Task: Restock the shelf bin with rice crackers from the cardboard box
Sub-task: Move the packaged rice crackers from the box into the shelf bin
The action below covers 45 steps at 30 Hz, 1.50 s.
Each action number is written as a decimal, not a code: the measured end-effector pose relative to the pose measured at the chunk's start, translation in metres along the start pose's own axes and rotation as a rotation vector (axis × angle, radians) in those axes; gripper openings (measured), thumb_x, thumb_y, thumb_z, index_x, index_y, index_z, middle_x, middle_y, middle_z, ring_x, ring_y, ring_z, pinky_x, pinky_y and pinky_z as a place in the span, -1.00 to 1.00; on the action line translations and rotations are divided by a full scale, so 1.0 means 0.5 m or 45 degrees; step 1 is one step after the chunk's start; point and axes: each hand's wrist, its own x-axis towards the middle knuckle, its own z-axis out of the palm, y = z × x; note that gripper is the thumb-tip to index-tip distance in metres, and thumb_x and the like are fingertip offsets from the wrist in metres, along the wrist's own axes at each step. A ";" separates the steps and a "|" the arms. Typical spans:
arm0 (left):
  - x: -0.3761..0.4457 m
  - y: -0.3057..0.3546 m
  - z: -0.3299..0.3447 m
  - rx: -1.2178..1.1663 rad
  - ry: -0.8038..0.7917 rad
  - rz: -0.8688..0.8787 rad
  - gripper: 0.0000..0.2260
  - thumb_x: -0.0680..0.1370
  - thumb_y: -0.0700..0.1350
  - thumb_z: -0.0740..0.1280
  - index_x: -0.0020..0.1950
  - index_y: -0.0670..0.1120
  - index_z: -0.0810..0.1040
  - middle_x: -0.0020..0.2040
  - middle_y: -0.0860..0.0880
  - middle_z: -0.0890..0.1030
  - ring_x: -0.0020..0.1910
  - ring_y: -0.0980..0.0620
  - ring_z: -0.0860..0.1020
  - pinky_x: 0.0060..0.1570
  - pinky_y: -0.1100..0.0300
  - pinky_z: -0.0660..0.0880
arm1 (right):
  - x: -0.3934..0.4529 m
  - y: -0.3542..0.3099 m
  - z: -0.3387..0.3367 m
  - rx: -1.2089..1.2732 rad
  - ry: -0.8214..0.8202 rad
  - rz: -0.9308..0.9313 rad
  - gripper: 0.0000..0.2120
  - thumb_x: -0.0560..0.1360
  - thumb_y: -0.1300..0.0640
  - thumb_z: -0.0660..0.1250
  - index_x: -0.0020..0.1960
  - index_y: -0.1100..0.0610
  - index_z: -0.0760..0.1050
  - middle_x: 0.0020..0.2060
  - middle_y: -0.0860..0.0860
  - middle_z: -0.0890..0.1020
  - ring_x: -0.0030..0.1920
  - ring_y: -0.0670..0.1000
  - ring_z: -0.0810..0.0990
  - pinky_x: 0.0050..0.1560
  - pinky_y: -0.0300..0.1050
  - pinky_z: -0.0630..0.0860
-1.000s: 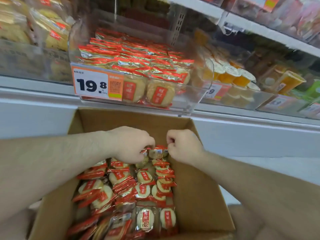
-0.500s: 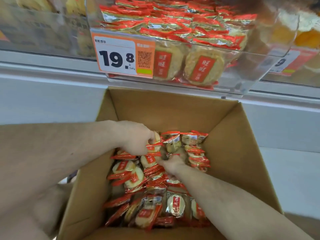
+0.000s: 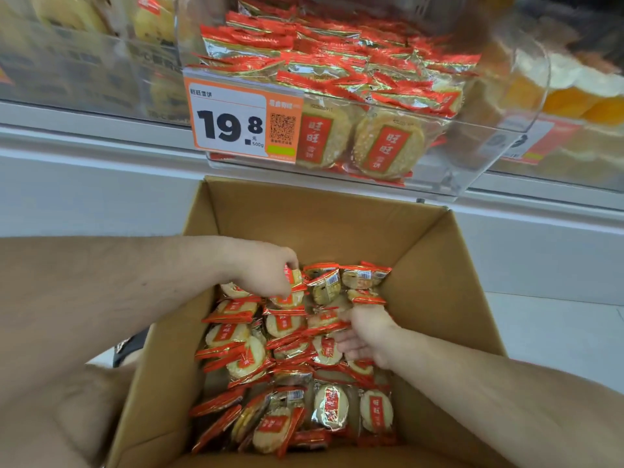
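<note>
Both hands in open brown cardboard box (image 3: 435, 265): left hand (image 3: 266, 271) grip curled on red-wrapped rice cracker packet (image 3: 294, 275) near far wall; right hand (image 3: 363, 336) grip loose, fingers flat on packets; clear plastic shelf bin (image 3: 479, 157) above

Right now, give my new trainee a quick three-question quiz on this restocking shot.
1. True or false: both hands are inside the cardboard box.
2. Which hand has its grip on a rice cracker packet: A left hand, B right hand?
3. What price shows on the price tag of the shelf bin?

Key: 1 true; 2 A; 3 19.8
</note>
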 end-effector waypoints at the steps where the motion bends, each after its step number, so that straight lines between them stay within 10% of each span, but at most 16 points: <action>1: -0.003 0.005 -0.009 -0.157 0.002 0.004 -0.48 0.52 0.01 0.34 0.46 0.06 0.29 -0.03 0.04 0.56 -0.08 0.01 0.56 -0.04 0.10 0.54 | -0.016 -0.006 -0.010 0.103 0.013 -0.018 -0.87 0.63 0.17 0.18 0.11 0.12 0.49 -0.17 0.17 0.70 -0.39 0.05 0.62 -0.39 -0.15 0.51; 6: -0.018 0.031 -0.046 -1.049 0.002 -0.170 -0.42 0.58 0.00 0.33 0.52 0.19 0.14 0.35 -0.17 0.46 0.18 -0.22 0.52 -0.05 -0.06 0.55 | -0.100 -0.064 -0.001 0.496 -0.196 -0.319 -0.91 0.62 0.14 0.26 0.01 0.17 0.47 -0.15 0.13 0.70 -0.35 0.03 0.61 -0.28 -0.10 0.55; 9: -0.008 0.028 -0.048 -1.385 0.096 -0.152 -0.58 0.58 -0.23 0.33 0.39 0.07 0.37 0.19 -0.16 0.56 0.03 -0.13 0.59 -0.26 0.05 0.60 | -0.121 -0.101 0.025 0.529 -0.355 -0.422 -0.80 0.62 0.03 0.28 -0.04 0.16 0.47 -0.19 0.11 0.70 -0.34 0.03 0.60 -0.26 -0.10 0.53; 12: -0.010 0.009 -0.054 -1.225 0.297 -0.095 -0.66 0.54 -0.30 0.35 0.20 0.07 0.51 0.05 -0.12 0.56 -0.19 -0.01 0.59 -0.47 0.22 0.51 | -0.082 -0.112 0.046 0.497 -0.174 -0.337 -0.60 0.60 -0.14 0.23 -0.10 0.21 0.52 -0.28 0.13 0.68 -0.40 0.03 0.55 -0.32 -0.11 0.48; 16: -0.019 -0.027 -0.051 -0.822 0.371 -0.107 -0.62 0.51 -0.29 0.37 0.21 0.12 0.51 0.00 -0.01 0.51 -0.22 -0.02 0.59 -0.31 0.08 0.55 | 0.043 -0.096 0.081 0.160 0.144 -0.236 -0.81 0.50 0.06 0.35 -0.19 0.17 0.51 -0.40 0.09 0.57 -0.46 0.04 0.47 -0.46 -0.16 0.35; 28: 0.009 -0.083 -0.023 -0.736 0.236 -0.152 -0.52 0.51 -0.39 0.20 0.13 0.20 0.51 -0.14 0.08 0.43 -0.40 0.09 0.47 -0.50 0.25 0.33 | 0.151 -0.108 0.160 -0.484 0.154 -0.170 -0.75 0.47 -0.01 0.44 -0.03 0.16 0.53 -0.28 0.00 0.58 -0.22 0.01 0.57 -0.19 -0.15 0.49; 40: -0.041 -0.029 -0.055 -0.972 0.210 0.073 -0.24 0.47 -0.46 0.29 0.41 0.31 0.34 -0.15 -0.03 0.46 -0.40 0.06 0.36 -0.41 0.23 0.42 | -0.147 -0.100 -0.100 0.376 0.265 -0.432 -0.86 0.51 0.26 0.41 0.01 0.18 0.47 -0.30 0.12 0.66 -0.33 0.04 0.60 -0.33 -0.11 0.49; 45: -0.072 0.029 -0.067 -1.146 0.238 0.239 -0.28 0.48 -0.45 0.31 0.43 0.24 0.36 -0.01 -0.08 0.50 -0.39 0.06 0.39 -0.28 0.18 0.50 | -0.267 -0.095 -0.130 0.673 -0.071 -0.493 -0.92 0.54 0.25 0.35 0.02 0.18 0.47 -0.25 0.09 0.67 -0.34 -0.01 0.59 -0.28 -0.13 0.49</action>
